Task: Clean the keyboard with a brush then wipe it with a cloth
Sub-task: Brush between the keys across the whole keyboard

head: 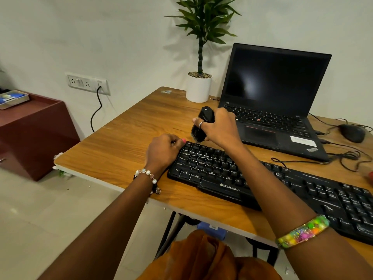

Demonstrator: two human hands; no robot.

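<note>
A black keyboard (262,184) lies slanted across the wooden counter (125,146), running from the middle of the frame down to the lower right. The right hand (220,126) grips a black brush (201,126) upright, fingers wrapped round its body, bristles pointing down at the keyboard's top left corner; whether they touch the keys I cannot tell. The left hand (163,148) sits at the keyboard's left end with its fingers curled in against that corner; whether it pinches the edge or only rests there is hard to see. A beaded bracelet (149,178) circles the left wrist and a bright bangle (302,232) the right forearm. Behind the keyboard, at the upper right, stands an open laptop (276,98) with a dark screen, a mouse (352,132) to its right and a potted plant (198,85) to its left by the wall.
</note>
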